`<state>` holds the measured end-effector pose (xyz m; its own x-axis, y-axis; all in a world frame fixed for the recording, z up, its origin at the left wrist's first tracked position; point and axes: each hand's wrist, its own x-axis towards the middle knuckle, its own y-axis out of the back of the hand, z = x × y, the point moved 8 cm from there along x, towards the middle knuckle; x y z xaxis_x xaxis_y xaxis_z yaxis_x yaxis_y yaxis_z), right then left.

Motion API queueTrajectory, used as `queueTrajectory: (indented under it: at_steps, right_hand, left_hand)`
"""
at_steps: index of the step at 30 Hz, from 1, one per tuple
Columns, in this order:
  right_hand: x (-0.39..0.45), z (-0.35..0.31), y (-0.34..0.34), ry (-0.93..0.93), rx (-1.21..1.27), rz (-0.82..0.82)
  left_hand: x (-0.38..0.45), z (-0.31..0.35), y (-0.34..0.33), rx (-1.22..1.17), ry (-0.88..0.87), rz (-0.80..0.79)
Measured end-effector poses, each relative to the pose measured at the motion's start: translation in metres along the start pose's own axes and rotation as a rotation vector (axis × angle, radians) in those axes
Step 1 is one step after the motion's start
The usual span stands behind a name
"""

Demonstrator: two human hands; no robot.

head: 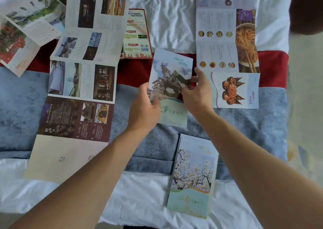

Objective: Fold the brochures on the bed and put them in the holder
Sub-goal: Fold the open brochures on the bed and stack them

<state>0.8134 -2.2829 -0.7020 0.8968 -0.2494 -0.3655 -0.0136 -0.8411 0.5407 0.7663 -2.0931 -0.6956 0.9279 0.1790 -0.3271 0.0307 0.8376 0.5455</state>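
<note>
A folded brochure with a statue picture [172,75] is held above the middle of the bed between both hands. My left hand [145,110] grips its lower left edge with the thumb on top. My right hand [197,92] pinches its right edge, fingers spread. A second folded brochure with white blossoms [192,176] lies flat on the bed near me. No holder is visible.
A long unfolded brochure with landscape photos [83,75] lies at the left, a food brochure [227,45] at the right, a red-edged leaflet [136,34] behind, more brochures [22,27] at far left. The bed has white sheets [171,15] and a blue-red runner [21,110].
</note>
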Motion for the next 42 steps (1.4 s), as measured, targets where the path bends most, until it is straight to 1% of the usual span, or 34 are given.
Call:
queueTrajectory:
  at_steps: [2,3,5,10,12,14,22,30,34,38,42]
  right_hand:
    - [-0.006,0.001,0.001,0.029,-0.020,0.019]
    - [-0.010,0.001,0.001,0.054,-0.038,0.028]
    - [-0.016,0.001,0.001,0.121,-0.126,0.034]
    - [-0.042,-0.011,0.003,0.310,-0.351,0.049]
    - [-0.051,-0.015,0.004,0.406,-0.434,0.038]
    - [-0.060,-0.013,0.005,0.447,-0.487,0.016]
    - [-0.097,0.031,0.027,0.402,-0.568,-0.030]
    - [-0.182,0.085,0.052,0.433,-0.550,-0.072]
    - [-0.213,0.115,0.061,0.411,-0.584,-0.102]
    - [-0.236,0.142,0.062,0.395,-0.590,-0.126]
    - [-0.238,0.161,0.056,0.358,-0.611,-0.128]
  left_hand:
    - [-0.004,0.004,0.004,0.123,-0.134,0.043]
    - [-0.007,0.006,0.004,0.173,-0.210,0.041]
    - [-0.010,0.008,0.002,0.263,-0.306,-0.006]
    - [-0.014,0.007,-0.004,0.453,-0.387,-0.093]
    - [-0.018,0.010,-0.007,0.506,-0.415,-0.091]
    - [-0.024,0.012,-0.011,0.548,-0.434,-0.081]
    - [-0.074,0.008,-0.036,0.630,-0.488,-0.095]
    - [-0.168,-0.010,-0.061,0.745,-0.487,-0.120]
    - [-0.203,-0.025,-0.078,0.774,-0.481,-0.180]
    - [-0.230,-0.044,-0.095,0.819,-0.436,-0.310]
    - [-0.241,-0.057,-0.106,0.835,-0.440,-0.349]
